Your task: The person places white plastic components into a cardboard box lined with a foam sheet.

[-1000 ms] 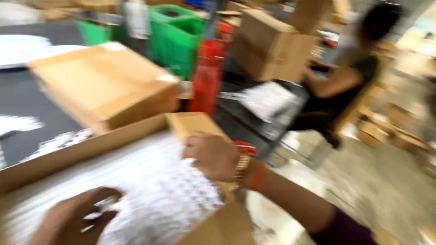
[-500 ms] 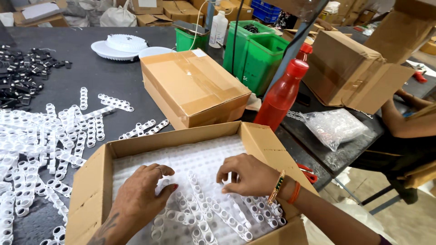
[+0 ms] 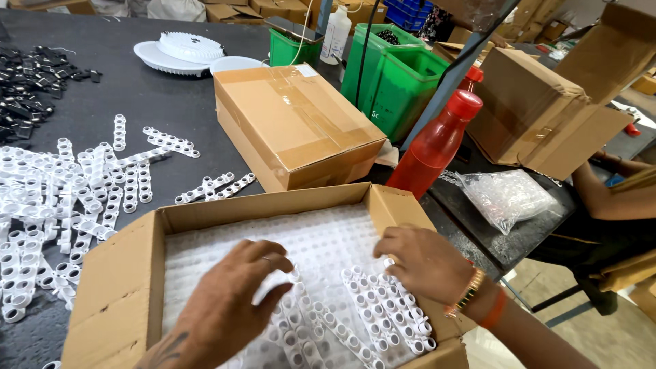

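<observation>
An open cardboard box sits at the near edge of the dark table, filled with rows of white plastic strips of small round cups. My left hand lies palm down on the strips in the middle of the box, fingers spread. To its right, my right hand rests near the box's right wall, its fingers touching a few loose strips that lie askew on top. Neither hand visibly grips anything.
More white strips lie scattered on the table at left. A taped cardboard box, a red bottle, green bins, a bag of clear parts and black parts stand beyond. Another person's arm is at right.
The view has steadied and swung left onto the box. Both hands stay on the strips, the left shifted slightly right toward the middle.
</observation>
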